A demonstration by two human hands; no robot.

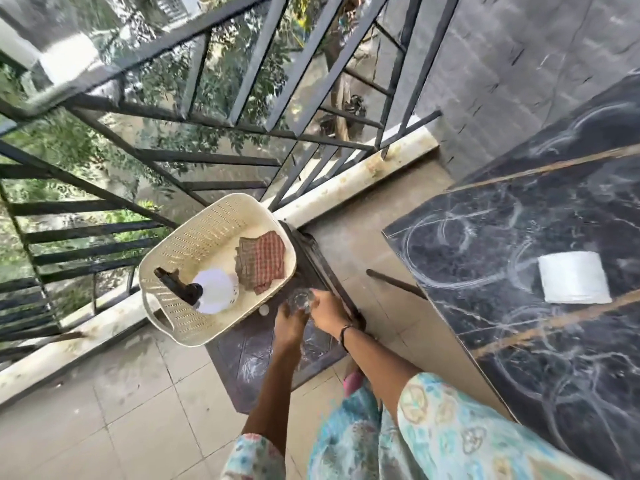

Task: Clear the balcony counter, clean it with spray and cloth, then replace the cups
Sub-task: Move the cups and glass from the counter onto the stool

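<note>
Both my hands meet around clear glass cups (pixel 300 299) on a dark low table (pixel 252 355). My left hand (pixel 289 323) grips them from the near side, my right hand (pixel 327 315) from the right. How many cups there are is unclear. A cream plastic basket (pixel 194 237) sits on the table's far left corner. It holds a white spray bottle (pixel 214 289) with a dark trigger and a folded checked cloth (pixel 261 263). The black marble counter (pixel 502 341) lies to the right with a folded white cloth (pixel 573 277) on it.
A dark metal railing (pixel 207 161) and a pale ledge (pixel 346 181) run behind the table, with trees beyond. The floor is light tile (pixel 104 410). A small white round object (pixel 264 310) lies on the table beside the basket. A grey wall (pixel 502 64) rises past the counter.
</note>
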